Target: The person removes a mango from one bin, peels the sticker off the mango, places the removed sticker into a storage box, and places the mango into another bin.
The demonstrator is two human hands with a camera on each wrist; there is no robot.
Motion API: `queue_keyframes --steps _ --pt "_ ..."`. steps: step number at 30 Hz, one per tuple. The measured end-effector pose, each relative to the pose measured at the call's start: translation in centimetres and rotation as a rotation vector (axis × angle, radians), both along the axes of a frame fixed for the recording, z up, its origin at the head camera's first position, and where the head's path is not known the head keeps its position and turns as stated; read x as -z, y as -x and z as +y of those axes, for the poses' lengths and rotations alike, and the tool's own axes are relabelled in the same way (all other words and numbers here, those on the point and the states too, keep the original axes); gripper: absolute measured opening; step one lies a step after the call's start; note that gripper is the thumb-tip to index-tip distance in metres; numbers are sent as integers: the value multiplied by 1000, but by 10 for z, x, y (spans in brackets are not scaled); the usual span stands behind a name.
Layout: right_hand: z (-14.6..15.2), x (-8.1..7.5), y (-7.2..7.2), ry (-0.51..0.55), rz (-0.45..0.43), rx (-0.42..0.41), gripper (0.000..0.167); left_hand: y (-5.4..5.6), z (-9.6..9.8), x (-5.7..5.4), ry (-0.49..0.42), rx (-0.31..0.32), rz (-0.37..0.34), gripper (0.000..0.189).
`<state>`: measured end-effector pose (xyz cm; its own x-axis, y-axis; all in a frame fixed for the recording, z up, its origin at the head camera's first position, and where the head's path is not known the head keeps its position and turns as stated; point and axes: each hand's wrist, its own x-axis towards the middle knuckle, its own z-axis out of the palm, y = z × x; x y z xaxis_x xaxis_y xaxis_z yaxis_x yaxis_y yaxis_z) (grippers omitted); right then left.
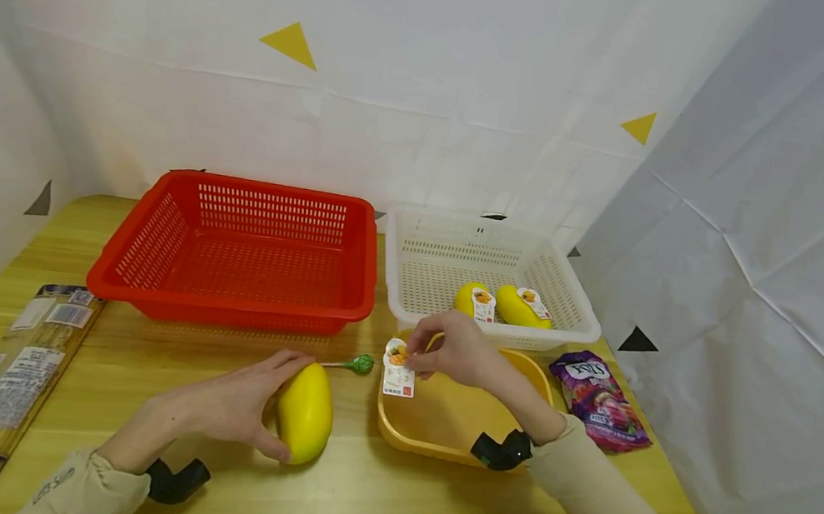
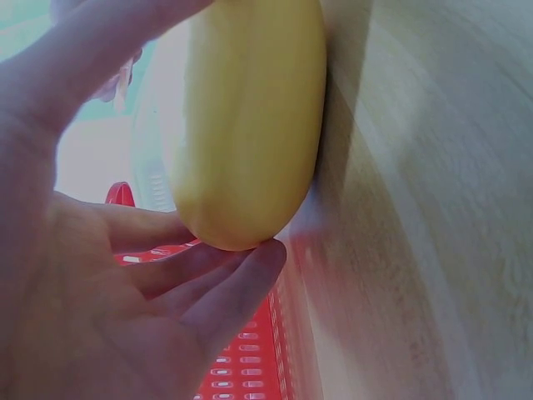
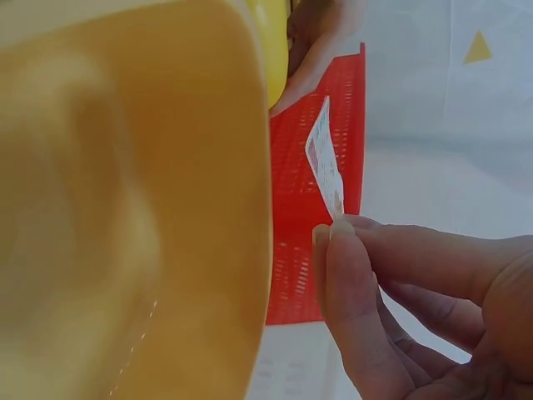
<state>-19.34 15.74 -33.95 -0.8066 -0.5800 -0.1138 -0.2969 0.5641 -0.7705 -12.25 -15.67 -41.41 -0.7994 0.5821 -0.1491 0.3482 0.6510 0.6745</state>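
In the head view my left hand (image 1: 238,402) grips a yellow mango (image 1: 307,413), thumb at its near end and fingers at its far end. The left wrist view shows the fingertips under the rounded end of the mango (image 2: 246,125), close beside the wooden tabletop. My right hand (image 1: 458,350) pinches a white label sticker (image 1: 398,377) with a fruit picture between thumb and forefinger. The sticker hangs over the left rim of the yellow-orange basin (image 1: 441,415). Edge-on in the right wrist view, the sticker (image 3: 325,158) juts out from the fingertips of the right hand (image 3: 400,308).
Behind stand a red basket (image 1: 252,274) and a white basket (image 1: 425,279), the latter holding two labelled mangoes (image 1: 515,308). A green-headed stick (image 1: 361,364) lies between the hands. Packed noodles (image 1: 14,383) lie left, a purple candy bag (image 1: 603,407) right.
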Motion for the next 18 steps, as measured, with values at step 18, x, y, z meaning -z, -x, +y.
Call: queue_keyframes --steps 18 --pt "18 15 3 -90 8 -30 14 -1 0 -1 7 -1 0 117"
